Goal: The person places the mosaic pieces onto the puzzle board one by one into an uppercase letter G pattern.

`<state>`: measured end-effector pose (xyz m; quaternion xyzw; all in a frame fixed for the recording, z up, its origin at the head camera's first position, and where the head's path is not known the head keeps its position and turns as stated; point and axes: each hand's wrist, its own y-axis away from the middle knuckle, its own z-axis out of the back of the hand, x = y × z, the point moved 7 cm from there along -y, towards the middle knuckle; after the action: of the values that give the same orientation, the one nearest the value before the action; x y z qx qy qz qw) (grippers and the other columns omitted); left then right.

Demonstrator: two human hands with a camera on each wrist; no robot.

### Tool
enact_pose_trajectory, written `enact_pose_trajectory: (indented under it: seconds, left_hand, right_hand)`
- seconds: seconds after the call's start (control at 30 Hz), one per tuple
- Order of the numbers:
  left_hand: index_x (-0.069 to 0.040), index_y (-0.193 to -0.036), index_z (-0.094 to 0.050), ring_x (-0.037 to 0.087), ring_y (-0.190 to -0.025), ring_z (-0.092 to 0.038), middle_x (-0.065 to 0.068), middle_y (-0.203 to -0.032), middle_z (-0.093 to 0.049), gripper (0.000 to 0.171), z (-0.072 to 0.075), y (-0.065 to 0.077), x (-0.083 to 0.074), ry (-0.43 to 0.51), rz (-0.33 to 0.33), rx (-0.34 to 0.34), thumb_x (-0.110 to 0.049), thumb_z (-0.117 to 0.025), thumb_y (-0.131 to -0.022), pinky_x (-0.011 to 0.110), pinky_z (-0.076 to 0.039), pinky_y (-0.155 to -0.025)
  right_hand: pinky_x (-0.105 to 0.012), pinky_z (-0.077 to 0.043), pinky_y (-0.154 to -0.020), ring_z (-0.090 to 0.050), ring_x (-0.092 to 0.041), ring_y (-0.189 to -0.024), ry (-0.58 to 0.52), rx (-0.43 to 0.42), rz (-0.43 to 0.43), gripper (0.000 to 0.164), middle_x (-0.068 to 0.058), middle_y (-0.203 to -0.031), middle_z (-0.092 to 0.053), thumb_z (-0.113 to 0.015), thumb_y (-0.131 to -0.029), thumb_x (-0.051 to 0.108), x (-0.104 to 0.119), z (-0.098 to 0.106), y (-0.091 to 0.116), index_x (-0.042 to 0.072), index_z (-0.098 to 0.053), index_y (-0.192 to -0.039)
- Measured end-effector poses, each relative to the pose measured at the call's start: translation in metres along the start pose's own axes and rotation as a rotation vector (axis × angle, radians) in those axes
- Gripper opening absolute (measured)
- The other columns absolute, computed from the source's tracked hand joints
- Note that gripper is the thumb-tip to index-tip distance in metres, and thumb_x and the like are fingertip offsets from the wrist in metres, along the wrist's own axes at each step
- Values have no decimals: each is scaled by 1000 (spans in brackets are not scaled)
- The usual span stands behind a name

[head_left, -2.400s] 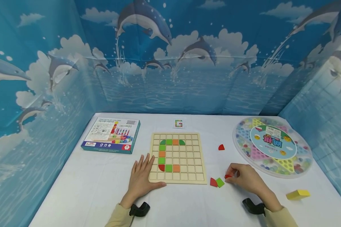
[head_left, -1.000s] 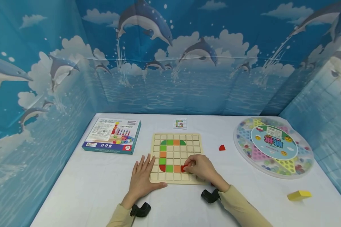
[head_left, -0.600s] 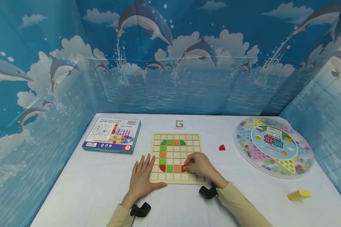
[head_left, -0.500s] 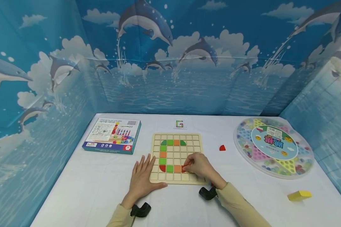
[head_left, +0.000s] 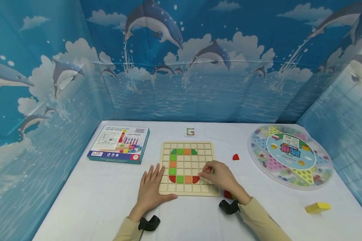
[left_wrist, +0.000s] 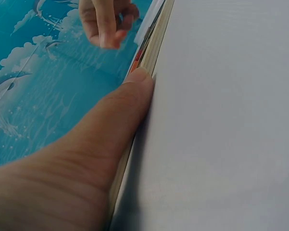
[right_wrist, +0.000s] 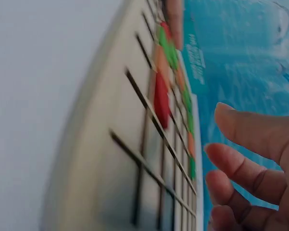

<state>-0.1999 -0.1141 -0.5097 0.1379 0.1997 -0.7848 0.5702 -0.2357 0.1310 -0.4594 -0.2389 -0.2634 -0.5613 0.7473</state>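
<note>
In the head view my left hand (head_left: 151,192) lies spread at the near left corner of a wooden grid board (head_left: 184,192). Its thumb (left_wrist: 127,96) runs along the board's edge in the left wrist view. Green, orange and red tiles sit in cells of the board. A red quarter-round tile (head_left: 195,179) lies at the right end of the lower row, flat in its cell. Just right of that tile, over the board, is my right hand (head_left: 221,175); the right wrist view shows its thumb and fingers (right_wrist: 231,156) apart with nothing between them.
A red tile (head_left: 228,195) partly shows beside the right wrist, another red quarter-round tile (head_left: 236,157) farther back. Behind the board lies a pattern card (head_left: 191,131). A box (head_left: 117,144) stands left, a round marble game set (head_left: 289,155) right, a yellow block (head_left: 317,208) near right.
My right hand carried a red quarter-round tile from the table to the lower row, let it go there and drew slightly right. My left hand has stayed in place.
</note>
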Motion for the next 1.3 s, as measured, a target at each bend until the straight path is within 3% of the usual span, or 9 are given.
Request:
enact_pose_trajectory:
  seconds: [0.23, 0.37, 0.5, 0.6, 0.7, 0.93, 1.13, 1.3]
  left_hand:
    - [-11, -150, -30, 32, -142, -7, 11, -155, -23, 112, -2, 0, 1, 1, 11, 9, -74, -66, -65, 51, -2, -111]
    - [-12, -150, -29, 31, -143, -6, 10, -155, -22, 112, -2, -1, 2, -10, 11, 8, -75, -65, -65, 50, -2, -111]
    - [-12, -150, -29, 30, -143, -5, 10, -155, -22, 112, -1, 0, 3, -9, 12, 8, -75, -65, -65, 49, -1, -111]
    - [-11, -150, -29, 31, -143, -5, 10, -155, -22, 112, -1, 1, 2, -7, 12, 10, -75, -66, -65, 49, -1, -111]
    - [-11, -150, -29, 31, -143, -6, 10, -155, -22, 112, -1, 0, 2, -6, 11, 10, -74, -66, -65, 50, -1, -111]
    - [-10, -150, -30, 32, -142, -6, 12, -154, -23, 111, -2, 1, 0, 10, 7, 15, -73, -66, -66, 51, -2, -111]
    - [-10, -150, -30, 32, -142, -6, 12, -154, -22, 111, -1, 2, -1, 10, 6, 19, -73, -66, -66, 52, -2, -111]
    - [-10, -150, -29, 32, -142, -6, 11, -155, -22, 111, 0, 0, 0, -1, 3, 10, -74, -65, -66, 52, -2, -111]
  right_hand:
    - [-26, -36, -50, -45, -14, -60, 1, -40, -17, 12, 6, -68, -53, -75, -83, 24, -35, 47, 18, 16, -66, -81]
    - [-26, -37, -52, -46, -16, -65, 14, 33, -64, 11, 4, -72, -53, -74, -84, 23, -53, 63, 31, 14, -68, -87]
    - [-25, -39, -56, -46, -17, -69, -18, 176, -59, 21, 2, -79, -54, -77, -80, 24, -62, 61, 45, 12, -67, -93]
    - [-24, -41, -60, -47, -17, -71, -63, 274, 1, 29, 0, -86, -54, -80, -77, 23, -65, 54, 55, 11, -67, -100]
    - [-23, -42, -60, -48, -19, -71, -110, 316, 65, 33, -1, -90, -55, -81, -76, 20, -67, 48, 63, 12, -69, -105]
    - [-22, -40, -58, -47, -14, -67, -95, 253, 78, 20, 2, -84, -54, -80, -76, 18, -70, 45, 69, 18, -72, -95]
    - [-22, -42, -57, -47, -10, -65, -16, 199, 97, 24, 4, -77, -52, -82, -72, 11, -67, 52, 69, 15, -63, -85]
    - [-23, -42, -56, -47, -9, -63, 36, 184, 54, 25, 7, -69, -51, -81, -73, 8, -69, 55, 63, 16, -58, -81]
